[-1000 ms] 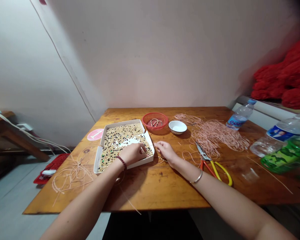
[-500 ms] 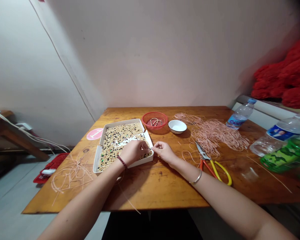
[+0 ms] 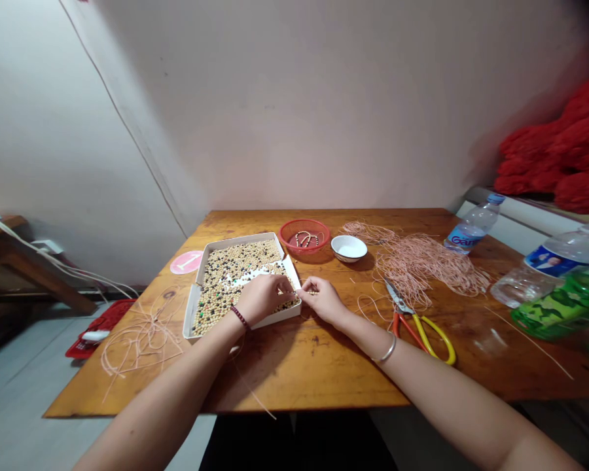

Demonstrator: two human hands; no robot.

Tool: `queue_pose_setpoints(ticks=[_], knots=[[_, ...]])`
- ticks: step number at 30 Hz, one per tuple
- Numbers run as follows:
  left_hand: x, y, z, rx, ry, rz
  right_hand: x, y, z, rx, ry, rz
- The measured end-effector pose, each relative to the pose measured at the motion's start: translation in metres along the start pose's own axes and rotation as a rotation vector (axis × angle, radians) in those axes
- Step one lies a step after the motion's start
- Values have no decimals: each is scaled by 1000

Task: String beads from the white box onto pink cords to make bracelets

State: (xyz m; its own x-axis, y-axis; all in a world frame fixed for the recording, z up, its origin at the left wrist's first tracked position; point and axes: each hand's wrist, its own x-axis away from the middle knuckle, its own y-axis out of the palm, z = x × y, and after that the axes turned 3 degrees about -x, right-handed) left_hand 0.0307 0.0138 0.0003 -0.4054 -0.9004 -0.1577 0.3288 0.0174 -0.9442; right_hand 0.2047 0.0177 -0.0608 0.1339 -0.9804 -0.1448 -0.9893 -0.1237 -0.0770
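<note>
A shallow white cardboard box (image 3: 190,314) holds many small beads (image 3: 243,252), mostly tan and black with a few green. My left hand (image 3: 265,296) is over its right front part, thumb and fingers drawn together; what lies between the fingertips is too small to make out. Just past the box's right edge, my right hand (image 3: 322,301) is closed in a pinch on a thin cord. A few beads show by its fingers, and the cord's course is mostly hidden. Both hands' fingertips are close together near the box's right wall.
Behind the box stand a red mesh basket (image 3: 285,243) with beaded strings and a white bowl (image 3: 349,247). Pink cords (image 3: 422,265) and pliers (image 3: 407,314) with red and yellow handles lie right, near several bottles (image 3: 471,226). Loose cord (image 3: 147,333) lies left.
My right hand's fingers have shifted slightly, and more beads show beside them. My left hand stays nearly where it was over the box.
</note>
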Motion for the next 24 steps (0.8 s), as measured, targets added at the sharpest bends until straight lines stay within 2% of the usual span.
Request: queue_pose_setpoints(ticks=[7,17,24], knots=[[0,2,2,-51,-9,22,1,0,0,137,-82,26],[2,1,3,-34,33,2,2,0,-1,150,-73,25],[2,2,5,-65,-7,-5,3,0,-2,205,-91,32]])
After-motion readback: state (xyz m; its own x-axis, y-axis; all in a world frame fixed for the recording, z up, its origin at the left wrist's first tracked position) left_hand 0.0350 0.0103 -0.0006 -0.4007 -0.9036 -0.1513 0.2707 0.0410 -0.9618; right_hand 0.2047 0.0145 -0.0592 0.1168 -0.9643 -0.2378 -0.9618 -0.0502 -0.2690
